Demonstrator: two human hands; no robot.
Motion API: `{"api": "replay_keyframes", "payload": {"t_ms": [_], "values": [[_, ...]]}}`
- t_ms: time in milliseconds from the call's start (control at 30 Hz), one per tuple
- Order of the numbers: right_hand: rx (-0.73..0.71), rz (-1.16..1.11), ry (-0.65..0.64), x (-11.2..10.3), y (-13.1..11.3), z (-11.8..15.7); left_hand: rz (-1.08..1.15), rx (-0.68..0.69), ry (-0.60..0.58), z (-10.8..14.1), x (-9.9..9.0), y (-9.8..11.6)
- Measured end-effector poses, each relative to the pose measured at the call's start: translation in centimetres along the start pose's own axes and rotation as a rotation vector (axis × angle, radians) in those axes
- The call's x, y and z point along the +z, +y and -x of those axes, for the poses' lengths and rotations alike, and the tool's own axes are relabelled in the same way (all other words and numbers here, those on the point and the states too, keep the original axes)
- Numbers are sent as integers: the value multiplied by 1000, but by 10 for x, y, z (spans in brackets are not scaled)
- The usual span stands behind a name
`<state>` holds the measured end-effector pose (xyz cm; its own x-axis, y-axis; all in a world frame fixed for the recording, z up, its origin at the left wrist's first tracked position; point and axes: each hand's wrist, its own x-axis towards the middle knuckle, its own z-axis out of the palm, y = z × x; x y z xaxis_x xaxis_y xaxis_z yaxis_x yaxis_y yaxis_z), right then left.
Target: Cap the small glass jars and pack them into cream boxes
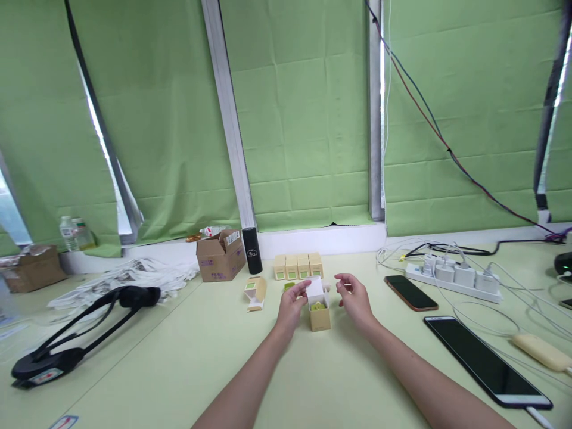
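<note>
Box [320, 320] stands open at lower centre, green contents [319, 307] inside, lid [315, 288] not yet shut. Your left hand [292, 305] touches its left side (grip unclear); your right hand [354, 298], loosely curled, appears empty just beside. Four boxes [292, 272] behind appear closed.

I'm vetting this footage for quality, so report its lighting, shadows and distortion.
Head view: daylight glares whitish through the left-side gap between the green blinds; head view: shadows on the table near the left hand and right hand look soft; head view: the window post leans, suggesting wide-angle distortion; head view: the open box's green contents are too small to identify.
</note>
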<state>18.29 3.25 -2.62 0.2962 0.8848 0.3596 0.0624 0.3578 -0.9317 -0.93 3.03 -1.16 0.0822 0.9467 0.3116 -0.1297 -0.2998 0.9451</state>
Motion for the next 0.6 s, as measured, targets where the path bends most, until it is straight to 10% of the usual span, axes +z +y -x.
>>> {"api": "replay_keyframes", "payload": {"t_ms": [600], "values": [[55, 40, -79, 7, 8, 2, -176, 68, -47, 10, 8, 2]]}}
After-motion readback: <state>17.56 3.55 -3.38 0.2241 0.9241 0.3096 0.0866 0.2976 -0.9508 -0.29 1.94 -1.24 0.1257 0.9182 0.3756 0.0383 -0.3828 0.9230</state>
